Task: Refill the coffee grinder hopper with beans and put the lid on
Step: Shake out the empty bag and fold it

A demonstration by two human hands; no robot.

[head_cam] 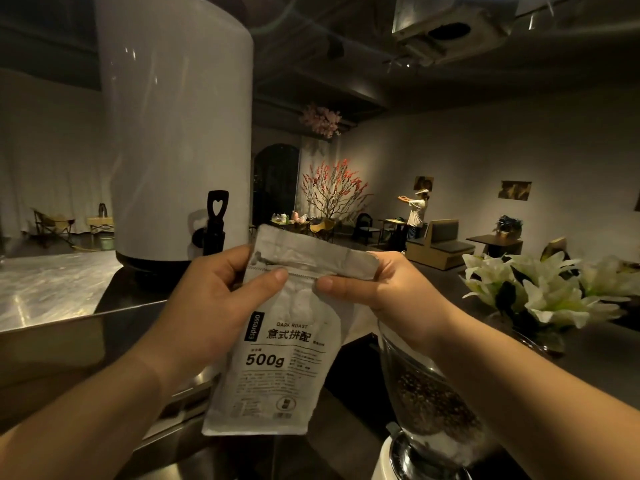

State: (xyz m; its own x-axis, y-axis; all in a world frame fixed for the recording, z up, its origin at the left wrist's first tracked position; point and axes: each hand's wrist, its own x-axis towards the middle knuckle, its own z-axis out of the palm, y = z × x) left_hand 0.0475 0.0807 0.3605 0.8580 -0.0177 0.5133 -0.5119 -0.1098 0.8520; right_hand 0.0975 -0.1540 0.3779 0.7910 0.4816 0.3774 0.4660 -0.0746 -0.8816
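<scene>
Head view: pale grey paper coffee bag (277, 341), printed "500g", held upright in front of the chest. Left hand (214, 299) and right hand (377, 292) each pinch its top edge at the zip seal, thumbs in front. Clear plastic grinder hopper (426, 403), part-filled with dark beans, stands just below-right; no lid visible on it. Judgement: peel the seal apart evenly, keep bag vertical, then tilt over the hopper mouth.
</scene>
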